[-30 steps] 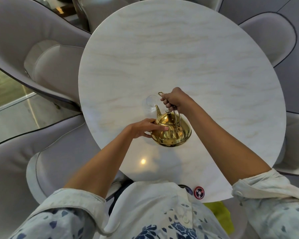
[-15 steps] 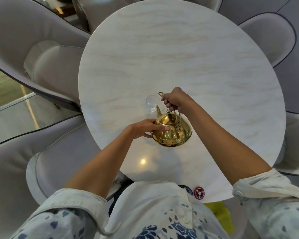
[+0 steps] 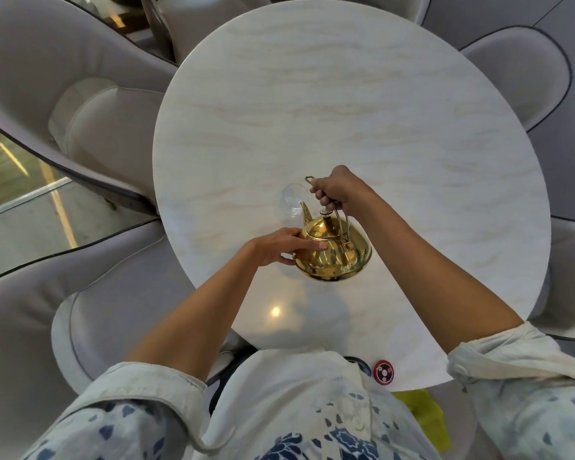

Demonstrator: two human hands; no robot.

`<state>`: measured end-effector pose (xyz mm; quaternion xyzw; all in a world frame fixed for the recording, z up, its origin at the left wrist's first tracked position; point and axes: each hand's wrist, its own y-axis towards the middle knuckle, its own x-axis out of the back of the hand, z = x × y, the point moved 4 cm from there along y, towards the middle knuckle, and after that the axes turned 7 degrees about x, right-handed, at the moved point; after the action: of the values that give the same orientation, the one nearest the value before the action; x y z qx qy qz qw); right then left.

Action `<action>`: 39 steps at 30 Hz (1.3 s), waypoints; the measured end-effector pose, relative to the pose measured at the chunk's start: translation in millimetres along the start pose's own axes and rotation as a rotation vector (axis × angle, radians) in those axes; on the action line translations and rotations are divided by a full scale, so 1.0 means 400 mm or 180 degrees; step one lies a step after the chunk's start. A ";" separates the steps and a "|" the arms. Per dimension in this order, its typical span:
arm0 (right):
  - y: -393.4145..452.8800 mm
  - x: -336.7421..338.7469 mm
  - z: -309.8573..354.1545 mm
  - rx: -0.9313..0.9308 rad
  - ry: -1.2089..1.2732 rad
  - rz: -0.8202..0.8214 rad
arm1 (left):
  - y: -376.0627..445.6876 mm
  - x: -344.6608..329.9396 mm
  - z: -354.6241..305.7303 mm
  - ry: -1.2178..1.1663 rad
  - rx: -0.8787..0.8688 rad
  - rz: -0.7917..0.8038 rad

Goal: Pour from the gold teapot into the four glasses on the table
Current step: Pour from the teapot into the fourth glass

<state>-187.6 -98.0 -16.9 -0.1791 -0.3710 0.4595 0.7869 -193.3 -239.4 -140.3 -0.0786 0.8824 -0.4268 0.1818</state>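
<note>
The gold teapot (image 3: 334, 252) hangs above the round marble table (image 3: 346, 111), tipped toward its spout. My right hand (image 3: 337, 189) is closed around the wire handle above the lid. My left hand (image 3: 281, 247) rests flat against the pot's left side, fingers spread along the body. The spout tip is over the rim of a clear glass (image 3: 292, 199) standing on the table just left of my right hand. Only this one glass is visible. I cannot tell whether liquid is flowing.
Grey upholstered chairs ring the table: two on the left (image 3: 90, 127), one at the near left (image 3: 97, 320), others on the right (image 3: 518, 78). A red and black round badge (image 3: 383, 371) lies at the table's near edge.
</note>
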 end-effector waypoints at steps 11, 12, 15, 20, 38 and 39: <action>0.001 0.001 0.004 0.0010 0.0025 0.0014 | -0.008 -0.004 -0.006 -0.0030 -0.0008 0.0002; 0.001 0.000 0.003 0.0009 0.0010 0.0017 | -0.008 -0.004 -0.006 -0.0032 -0.0008 0.0001; 0.001 -0.001 0.004 0.0005 0.0026 0.0019 | -0.008 -0.003 -0.004 -0.0028 -0.0001 0.0004; 0.001 -0.002 0.006 0.0000 0.0054 0.0018 | -0.009 0.001 -0.002 -0.0018 -0.0020 -0.0010; -0.005 0.000 0.015 0.0015 0.0056 0.0011 | -0.024 -0.006 -0.011 -0.0083 -0.0054 0.0041; -0.006 0.000 0.015 0.0007 0.0054 0.0011 | -0.025 -0.006 -0.012 -0.0081 -0.0054 0.0041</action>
<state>-190.8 -99.6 -11.5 -0.1827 -0.3635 0.4597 0.7894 -192.8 -241.4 -129.3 -0.0799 0.8841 -0.4170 0.1951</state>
